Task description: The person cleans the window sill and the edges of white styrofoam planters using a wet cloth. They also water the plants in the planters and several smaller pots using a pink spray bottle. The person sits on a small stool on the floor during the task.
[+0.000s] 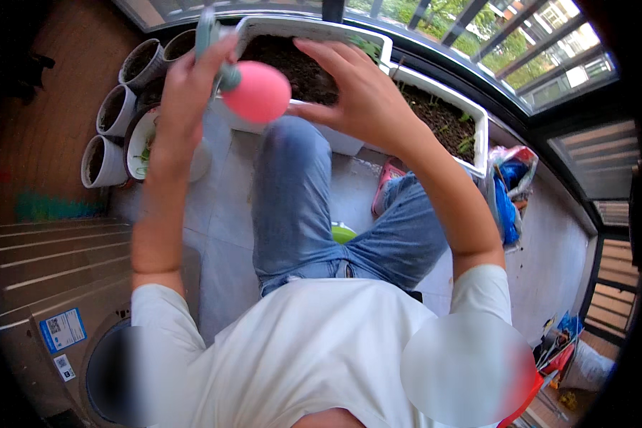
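My left hand [184, 93] grips the grey-green head of a spray bottle [258, 93], whose rounded pink body points to the right. The head is slightly smeared by motion, so its trigger does not show clearly. Just right of the pink body, my right hand [360, 93] is open, thumb and fingers spread apart. Both hands are above the near side of a long white planter box [378, 44] filled with dark soil [310, 71]. A few green leaves [364, 47] grow at its far right end.
A second white planter [481, 146] with small seedlings stands to the right. Several white pots of soil [107, 162] and a bowl with green bits [137, 148] line the left. Plastic bags [510, 189] lie at right; a cardboard box [71, 364] sits lower left. Railed windows edge the far side.
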The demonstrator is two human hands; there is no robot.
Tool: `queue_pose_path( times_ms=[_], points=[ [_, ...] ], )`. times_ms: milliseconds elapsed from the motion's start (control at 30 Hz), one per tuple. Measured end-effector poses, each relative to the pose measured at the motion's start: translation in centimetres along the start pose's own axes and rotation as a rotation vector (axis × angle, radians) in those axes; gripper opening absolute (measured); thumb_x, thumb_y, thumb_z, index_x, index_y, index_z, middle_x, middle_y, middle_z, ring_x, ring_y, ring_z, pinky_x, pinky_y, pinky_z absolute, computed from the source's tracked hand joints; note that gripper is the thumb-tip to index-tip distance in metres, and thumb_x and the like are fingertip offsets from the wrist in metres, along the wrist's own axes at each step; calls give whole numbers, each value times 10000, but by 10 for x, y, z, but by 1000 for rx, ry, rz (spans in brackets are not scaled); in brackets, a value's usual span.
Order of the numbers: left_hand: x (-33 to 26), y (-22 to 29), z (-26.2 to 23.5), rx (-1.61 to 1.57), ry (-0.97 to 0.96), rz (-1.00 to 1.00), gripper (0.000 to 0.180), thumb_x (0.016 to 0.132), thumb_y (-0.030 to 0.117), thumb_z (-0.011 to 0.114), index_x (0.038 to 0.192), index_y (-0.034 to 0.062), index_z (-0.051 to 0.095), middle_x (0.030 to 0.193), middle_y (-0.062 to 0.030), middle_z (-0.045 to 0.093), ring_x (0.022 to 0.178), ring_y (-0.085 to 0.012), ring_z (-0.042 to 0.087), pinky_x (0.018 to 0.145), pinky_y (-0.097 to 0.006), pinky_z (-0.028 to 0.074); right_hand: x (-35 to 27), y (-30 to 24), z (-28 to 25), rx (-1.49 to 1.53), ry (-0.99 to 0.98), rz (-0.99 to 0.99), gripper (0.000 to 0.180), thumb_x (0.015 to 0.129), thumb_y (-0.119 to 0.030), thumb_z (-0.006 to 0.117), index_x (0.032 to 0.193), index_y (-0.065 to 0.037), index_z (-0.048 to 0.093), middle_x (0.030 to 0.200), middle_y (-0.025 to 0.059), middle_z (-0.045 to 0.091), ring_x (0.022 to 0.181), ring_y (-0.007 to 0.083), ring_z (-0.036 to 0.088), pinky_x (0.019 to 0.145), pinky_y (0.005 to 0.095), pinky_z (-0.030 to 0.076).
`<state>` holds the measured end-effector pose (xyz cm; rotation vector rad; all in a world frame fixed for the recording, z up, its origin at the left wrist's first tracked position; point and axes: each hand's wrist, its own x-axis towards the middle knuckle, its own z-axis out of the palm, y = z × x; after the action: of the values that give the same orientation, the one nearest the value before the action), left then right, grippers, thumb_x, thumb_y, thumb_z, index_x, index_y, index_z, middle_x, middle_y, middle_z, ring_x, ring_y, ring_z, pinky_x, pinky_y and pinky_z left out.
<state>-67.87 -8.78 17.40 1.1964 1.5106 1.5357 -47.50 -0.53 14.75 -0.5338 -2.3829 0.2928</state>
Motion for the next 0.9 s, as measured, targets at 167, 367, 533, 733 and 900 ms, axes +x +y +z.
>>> queue_pose_path(
  times_ms=[167, 367, 533, 733, 900],
  points=[
    [20, 36, 72, 74, -107, 15, 405, 768, 436, 609, 854, 41, 592, 719, -16, 555, 674, -79, 544, 603, -226, 439, 20, -11, -26, 129, 158, 112, 658, 700, -239, 658, 1243, -52, 338, 958, 194, 579, 909, 365, 523, 795, 421, 429],
    [19, 23, 141, 253, -361, 167, 526, 747, 452, 634, 941, -36, 596, 804, -121, 616, 750, -147, 609, 648, -270, 495, -16, 45, -34, 40, 220, 181, 567, 604, -267, 742, 1082, -91, 492, 907, 114, 605, 843, 304, 577, 731, 392, 468],
    [35, -37, 126, 116, -397, 130, 386, 848, 247, 577, 1146, 17, 492, 995, -89, 589, 871, -132, 583, 752, -248, 477, -65, 98, -33, 230, 19, 546, 545, 602, -242, 751, 1047, -52, 501, 834, 104, 612, 775, 241, 601, 692, 342, 465],
    [89, -195, -57, 291, 246, -343, 380, 787, 206, 591, 1109, 16, 525, 976, -91, 599, 854, -181, 587, 724, -283, 468, -101, 147, -25, 301, 105, 692, 566, 635, -166, 729, 1129, -40, 483, 759, 57, 614, 707, 172, 597, 675, 301, 464],
    [128, -273, -143, 707, 474, -384, 561, 756, 366, 585, 1168, -3, 488, 1153, -166, 531, 1059, -284, 508, 891, -347, 390, -111, 167, -4, 306, 15, 763, 589, 632, -72, 682, 1179, -64, 462, 759, 57, 606, 685, 136, 570, 658, 287, 462]
  ],
)
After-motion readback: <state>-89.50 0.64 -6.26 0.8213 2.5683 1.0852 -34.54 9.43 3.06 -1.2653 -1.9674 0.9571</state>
